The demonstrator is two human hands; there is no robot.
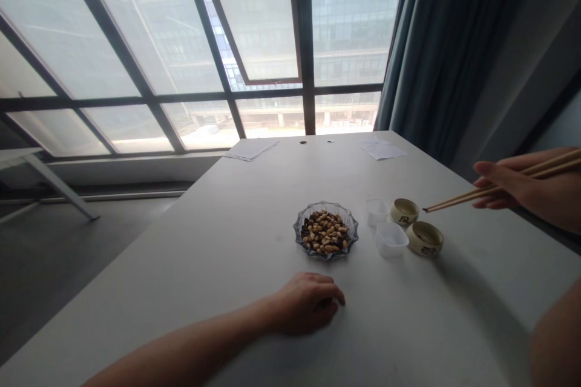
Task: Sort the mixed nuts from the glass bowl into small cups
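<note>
My right hand (512, 184) holds a pair of wooden chopsticks (472, 196) in the air at the right. Their tips are close together, with a small dark bit at the end that I cannot make out. Just left of the tips are two small cream ceramic cups (404, 211) with dark characters; the nearer cup (425, 238) has something dark inside. Two clear plastic containers (391, 240) stand beside them. A scalloped glass bowl (298, 234) holds peanuts (327, 231) mixed with dark pieces. Below the bowl, my left hand (311, 302) rests on the table, fingers curled, nothing visible in them.
The white table (218, 254) reaches toward large windows. Papers lie at its far left (252, 149) and far right (382, 149). A dark curtain (436, 54) hangs at the right, and another table (20, 157) stands at the left.
</note>
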